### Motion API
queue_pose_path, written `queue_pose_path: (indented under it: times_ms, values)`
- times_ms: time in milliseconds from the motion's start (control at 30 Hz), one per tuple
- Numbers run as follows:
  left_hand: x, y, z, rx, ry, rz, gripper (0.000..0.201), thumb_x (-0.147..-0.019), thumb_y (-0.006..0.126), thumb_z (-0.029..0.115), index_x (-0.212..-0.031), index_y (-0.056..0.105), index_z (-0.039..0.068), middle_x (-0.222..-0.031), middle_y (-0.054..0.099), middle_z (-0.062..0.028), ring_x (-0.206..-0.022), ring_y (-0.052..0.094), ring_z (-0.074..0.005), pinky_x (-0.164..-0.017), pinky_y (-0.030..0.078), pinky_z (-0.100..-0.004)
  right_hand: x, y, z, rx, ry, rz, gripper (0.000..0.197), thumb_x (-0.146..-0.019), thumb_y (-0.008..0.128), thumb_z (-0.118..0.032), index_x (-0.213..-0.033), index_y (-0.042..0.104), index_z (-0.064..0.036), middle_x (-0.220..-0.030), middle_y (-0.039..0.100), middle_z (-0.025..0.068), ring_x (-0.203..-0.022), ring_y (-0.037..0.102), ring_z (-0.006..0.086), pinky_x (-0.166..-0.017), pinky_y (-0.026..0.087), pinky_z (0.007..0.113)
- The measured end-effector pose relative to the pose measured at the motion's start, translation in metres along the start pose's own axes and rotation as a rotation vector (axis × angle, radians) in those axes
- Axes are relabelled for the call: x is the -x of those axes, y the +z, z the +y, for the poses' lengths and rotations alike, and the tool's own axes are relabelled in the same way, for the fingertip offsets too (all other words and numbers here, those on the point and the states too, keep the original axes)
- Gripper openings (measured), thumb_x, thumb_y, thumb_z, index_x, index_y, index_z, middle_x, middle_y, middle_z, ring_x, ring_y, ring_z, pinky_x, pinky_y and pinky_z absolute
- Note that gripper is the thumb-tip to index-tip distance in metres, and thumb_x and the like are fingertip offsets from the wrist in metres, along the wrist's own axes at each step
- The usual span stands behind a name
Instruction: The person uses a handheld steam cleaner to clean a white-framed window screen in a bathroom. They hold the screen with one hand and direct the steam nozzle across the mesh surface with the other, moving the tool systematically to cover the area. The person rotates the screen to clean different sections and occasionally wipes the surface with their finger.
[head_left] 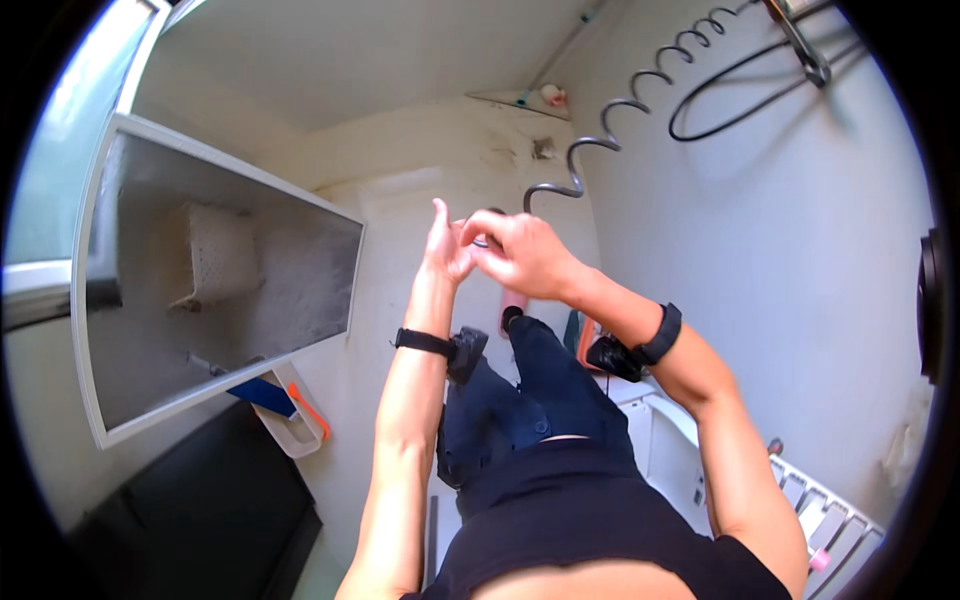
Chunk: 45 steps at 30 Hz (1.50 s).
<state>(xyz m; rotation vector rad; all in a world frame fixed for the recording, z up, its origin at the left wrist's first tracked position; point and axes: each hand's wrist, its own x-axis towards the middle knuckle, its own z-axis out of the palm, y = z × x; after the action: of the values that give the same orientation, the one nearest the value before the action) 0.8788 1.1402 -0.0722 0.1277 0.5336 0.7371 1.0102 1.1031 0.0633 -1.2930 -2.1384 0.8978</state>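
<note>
My left hand [447,245] is held up in front of me, its thumb stretched out and its other fingers partly hidden. Over its palm, the curled fingers of my right hand [525,252] meet in a pinch. A dark curved edge shows at those fingers, too little of it to name. The grey coiled cord [598,143] comes down from the upper right and passes out of sight behind my right hand. Each forearm wears a black strap [424,342] with a dark block on it.
At left a framed screen panel [225,380] stands swung out, a pale perforated basket [222,255] visible through it. Below are a white bin [300,437] with blue and orange items and a black panel [190,510]. A white slatted rack [840,515] sits lower right. Pink footwear [513,300] shows below my hands.
</note>
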Motion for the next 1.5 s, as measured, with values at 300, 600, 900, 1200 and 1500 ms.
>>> queue_pose_path:
  times_ms: [300,600,900,1200,1500]
  values:
    - [-0.042,-0.046,-0.009,0.268,0.204,0.346,0.013,-0.096,0.042,0.016,-0.092,0.040,0.004,-0.070,0.044,-0.0055,-0.050,0.038,-0.0120,-0.041,0.029,-0.0247,0.078,-0.043,0.062,0.029,0.348,-0.277,0.062,-0.077,0.061,-0.013,-0.133,0.035,-0.0094,-0.098,0.058,0.0214,-0.099,0.055,0.0362,-0.083,0.044,0.043]
    - [-0.033,-0.003,-0.027,-0.279,0.798,0.600,0.027,-0.089,0.054,0.014,-0.109,0.037,0.005,-0.086,0.051,-0.0084,-0.077,0.054,-0.0156,-0.066,0.045,-0.0270,-0.067,0.040,0.026,0.159,0.186,0.338,0.063,-0.071,0.070,-0.020,-0.122,0.044,0.0075,-0.129,0.042,0.0247,-0.125,0.034,0.0365,-0.105,0.030,0.039]
    - [0.012,0.023,-0.041,-0.392,0.695,0.319,0.031,-0.089,0.041,0.000,-0.118,0.031,0.005,-0.067,0.047,-0.0037,-0.058,0.056,-0.0165,-0.052,0.049,-0.0284,-0.112,0.055,0.058,-0.816,0.548,-0.137,0.033,-0.077,0.072,-0.024,-0.088,0.054,0.0010,-0.073,0.061,0.0082,-0.059,0.062,0.0164,-0.053,0.051,0.031]
    - [0.062,-0.011,-0.020,-0.679,0.425,0.134,0.025,-0.090,0.049,0.012,-0.114,0.048,0.004,-0.094,0.059,-0.0059,-0.087,0.057,-0.0168,-0.085,0.046,-0.0347,-0.101,0.076,0.040,-0.648,0.508,-0.245,0.036,-0.080,0.069,-0.037,-0.082,0.053,-0.0055,-0.058,0.050,0.0004,-0.044,0.045,0.0105,-0.039,0.037,0.026]
    - [0.314,-0.029,0.110,-1.834,1.300,1.232,0.033,-0.078,0.059,0.001,-0.110,0.054,0.003,-0.116,0.050,-0.0134,-0.112,0.046,-0.0284,-0.097,0.035,-0.0371,-0.061,0.066,0.098,-0.618,0.858,-0.152,0.044,-0.088,0.052,-0.046,-0.081,0.054,-0.0026,-0.060,0.050,0.0035,-0.048,0.054,0.0163,-0.045,0.051,0.031]
